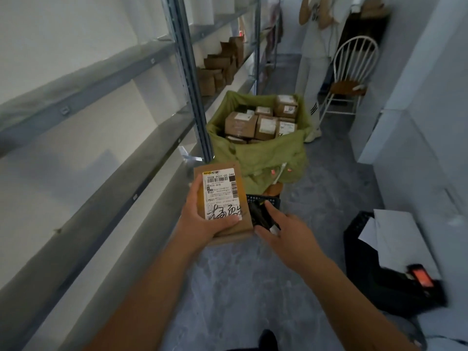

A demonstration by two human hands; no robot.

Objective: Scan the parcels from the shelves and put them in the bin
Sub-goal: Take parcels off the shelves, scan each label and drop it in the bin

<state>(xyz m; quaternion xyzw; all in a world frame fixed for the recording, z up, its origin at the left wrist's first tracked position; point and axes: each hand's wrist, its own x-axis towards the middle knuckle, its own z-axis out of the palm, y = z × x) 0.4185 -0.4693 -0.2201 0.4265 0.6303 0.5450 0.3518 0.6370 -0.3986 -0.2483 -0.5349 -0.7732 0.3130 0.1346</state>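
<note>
The left hand (202, 214) grips a brown parcel (222, 198) from its left edge, thumb across the near end of the white label (222, 196), which faces up. Just right of it, the right hand (283, 231) is closed around a black scanner (260, 214), touching the parcel's right side. Farther along the aisle stands the bin (266, 158), lined with a green bag and filled with boxes (255, 122). Grey shelves (101, 138) run along the left; more parcels sit on a far shelf.

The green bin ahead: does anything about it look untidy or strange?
The green bin has its liner sagging and crumpled over the near rim. Inside, the boxes lie tilted at mixed angles, not stacked. Nothing appears spilled on the floor.
</note>
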